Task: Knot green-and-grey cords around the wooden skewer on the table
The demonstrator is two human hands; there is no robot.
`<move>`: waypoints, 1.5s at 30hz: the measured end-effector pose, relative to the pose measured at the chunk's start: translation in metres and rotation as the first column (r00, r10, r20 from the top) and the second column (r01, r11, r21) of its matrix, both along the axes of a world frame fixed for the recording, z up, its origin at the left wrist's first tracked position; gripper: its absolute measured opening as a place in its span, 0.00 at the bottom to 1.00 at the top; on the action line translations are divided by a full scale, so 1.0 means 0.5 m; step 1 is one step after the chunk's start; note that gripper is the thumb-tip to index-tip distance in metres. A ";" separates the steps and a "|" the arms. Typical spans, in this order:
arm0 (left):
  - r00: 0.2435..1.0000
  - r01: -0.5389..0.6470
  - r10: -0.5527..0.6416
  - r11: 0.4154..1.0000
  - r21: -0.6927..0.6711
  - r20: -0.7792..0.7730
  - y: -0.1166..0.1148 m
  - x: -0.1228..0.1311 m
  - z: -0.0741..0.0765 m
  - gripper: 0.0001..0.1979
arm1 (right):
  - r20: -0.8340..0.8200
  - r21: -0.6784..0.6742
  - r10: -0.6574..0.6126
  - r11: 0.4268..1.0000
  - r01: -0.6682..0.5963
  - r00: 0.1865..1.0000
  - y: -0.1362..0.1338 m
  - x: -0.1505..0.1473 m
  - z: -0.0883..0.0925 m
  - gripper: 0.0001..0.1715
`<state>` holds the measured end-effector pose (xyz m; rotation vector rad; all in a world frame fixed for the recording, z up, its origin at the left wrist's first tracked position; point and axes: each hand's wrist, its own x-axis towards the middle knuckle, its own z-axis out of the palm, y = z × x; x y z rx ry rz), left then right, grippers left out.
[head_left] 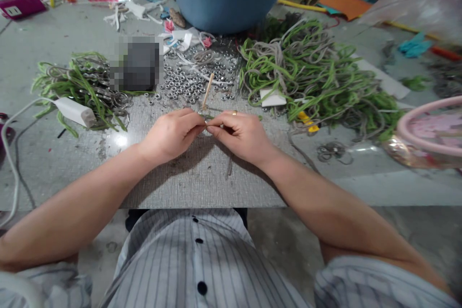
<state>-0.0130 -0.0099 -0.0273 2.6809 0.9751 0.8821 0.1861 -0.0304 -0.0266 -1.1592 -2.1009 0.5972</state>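
Note:
My left hand (175,132) and my right hand (241,134) meet over the table, thumbs and forefingers pinched together. Between the fingertips shows a short bit of green cord (206,117); a small shiny spot there may be metal, but the fingers hide most of it. Just beyond them a thin wooden stick (208,90) slants up. Behind the hands lie many small silver metal beads (184,82). A tangled heap of green and grey cords (299,67) spreads to the right. Another bundle of green cords with metal pieces (84,79) lies left.
A large blue basin (231,2) stands at the back. On the left are a white plug-like block (75,111) with a cable and a blurred dark object (140,65). A pink-rimmed basket (415,122) sits at right, near a yellow piece (308,121).

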 end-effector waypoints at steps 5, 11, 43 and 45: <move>0.999 0.012 -0.012 1.000 0.012 -0.030 0.002 0.002 -0.002 0.12 | 0.012 0.011 -0.015 1.000 0.015 1.000 0.000 0.000 -0.001 0.11; 0.998 -0.030 0.027 0.998 -0.062 -0.051 0.011 0.000 -0.007 0.11 | 0.071 0.010 -0.052 0.999 0.051 0.996 0.014 0.012 -0.009 0.08; 0.934 -0.140 0.079 0.978 -0.154 -0.350 0.016 0.010 -0.006 0.14 | 0.220 0.139 0.027 0.989 -0.059 0.975 0.041 0.015 -0.039 0.07; 0.931 -0.148 0.084 0.977 -0.156 -0.356 0.015 0.010 -0.007 0.14 | 0.217 0.146 0.022 0.988 -0.055 0.976 0.040 0.013 -0.041 0.07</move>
